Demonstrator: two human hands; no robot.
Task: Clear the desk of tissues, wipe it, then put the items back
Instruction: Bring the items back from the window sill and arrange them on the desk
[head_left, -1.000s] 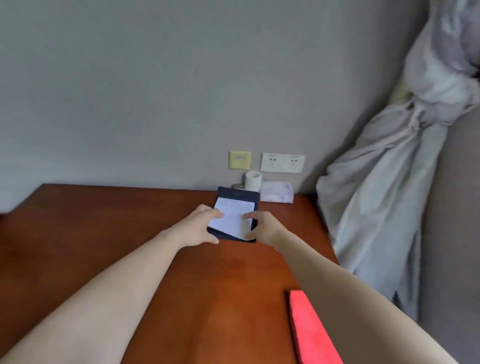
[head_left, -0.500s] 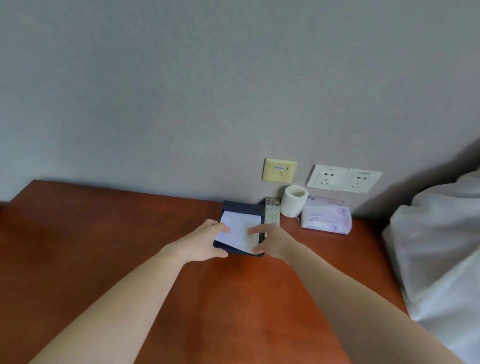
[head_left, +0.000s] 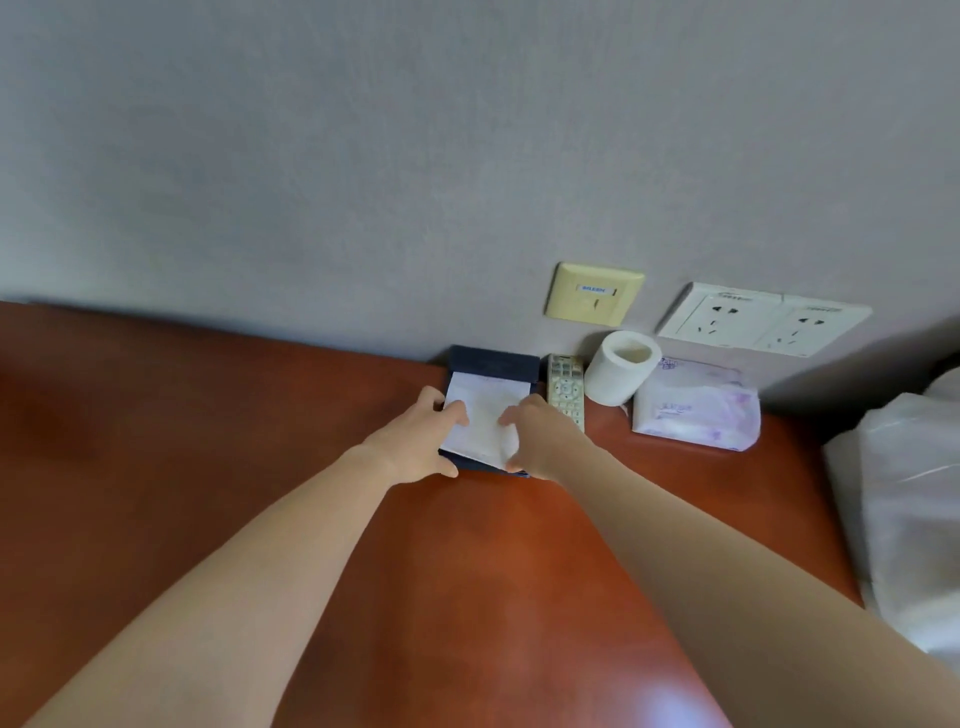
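Note:
A dark blue notepad (head_left: 493, 364) with a white sheet on top lies flat on the red-brown desk (head_left: 208, 467), its far edge against the wall. My left hand (head_left: 418, 444) holds its left near corner, fingers on the paper and thumb at the near edge. On the right near corner, my right hand (head_left: 537, 436) grips it the same way. A pale remote (head_left: 565, 389) lies just right of the pad. Beyond it stand a white toilet roll (head_left: 621, 371) and a soft tissue pack (head_left: 696, 410) with purple print.
Wall sockets (head_left: 761, 319) and a yellowish wall plate (head_left: 592, 293) sit just above the desk's back edge. White bedding or fabric (head_left: 904, 509) bulges past the desk's right edge. The grey wall closes off the far side.
Both hands have slid the notepad away from me to the wall, beside the remote. The view has swung left and closer; the red object at the near edge is out of sight.

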